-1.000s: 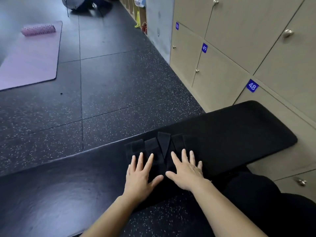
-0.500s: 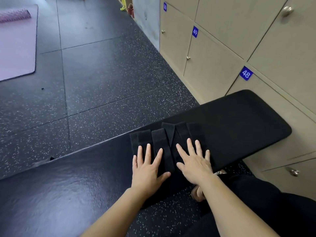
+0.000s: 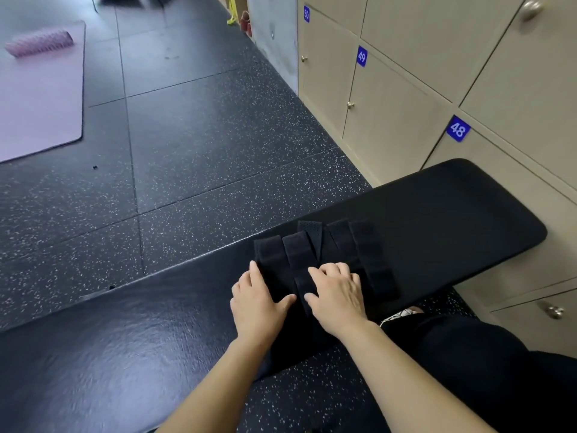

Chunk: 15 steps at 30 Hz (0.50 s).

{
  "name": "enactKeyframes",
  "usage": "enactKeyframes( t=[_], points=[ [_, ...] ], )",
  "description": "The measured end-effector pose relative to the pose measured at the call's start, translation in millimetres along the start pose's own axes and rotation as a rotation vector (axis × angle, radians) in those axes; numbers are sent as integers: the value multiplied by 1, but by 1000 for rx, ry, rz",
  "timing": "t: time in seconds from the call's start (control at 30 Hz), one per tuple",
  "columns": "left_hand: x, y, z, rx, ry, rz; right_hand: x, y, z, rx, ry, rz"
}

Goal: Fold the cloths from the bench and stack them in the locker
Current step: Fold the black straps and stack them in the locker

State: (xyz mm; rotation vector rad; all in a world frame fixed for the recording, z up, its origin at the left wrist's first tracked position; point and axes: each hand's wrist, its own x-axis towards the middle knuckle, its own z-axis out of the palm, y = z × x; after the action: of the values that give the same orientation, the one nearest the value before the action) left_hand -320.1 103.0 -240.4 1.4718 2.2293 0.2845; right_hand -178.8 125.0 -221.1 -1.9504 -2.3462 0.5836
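Note:
A black cloth point(image 3: 343, 245) with several stitched straps lies folded on the black padded bench point(image 3: 452, 207). My left hand point(image 3: 257, 303) rests on the cloth's left edge, fingers fairly straight and thumb spread toward the middle. My right hand point(image 3: 338, 295) sits on the cloth's centre with its fingers bent at the knuckles, bunching the fabric against the thumb. The beige lockers point(image 3: 390, 120), numbered 48, 49 and 50, stand to the right with all visible doors closed.
Speckled black rubber floor point(image 3: 203, 135) spreads beyond the bench. A purple mat point(image 3: 37, 98) with a ridged roller point(image 3: 39, 42) lies far left. My dark-clothed leg point(image 3: 487, 370) is at lower right, beside a locker knob point(image 3: 554, 311).
My right hand's fingers have curled from flat into the cloth. The left hand slid to the cloth's left edge. The view shifted slightly.

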Motion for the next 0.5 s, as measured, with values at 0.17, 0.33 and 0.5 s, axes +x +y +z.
enactKeyframes(
  t=[0.17, 0.33, 0.5],
  points=[
    [12, 4, 0, -306, -43, -112, -1, -7, 5, -12, -39, -22],
    [14, 6, -5, -625, -60, -202, 2, -6, 6, 68, -48, -11],
    [12, 13, -6, -768, -78, -255, 2, -5, 8, 161, -71, -12]
  ],
)
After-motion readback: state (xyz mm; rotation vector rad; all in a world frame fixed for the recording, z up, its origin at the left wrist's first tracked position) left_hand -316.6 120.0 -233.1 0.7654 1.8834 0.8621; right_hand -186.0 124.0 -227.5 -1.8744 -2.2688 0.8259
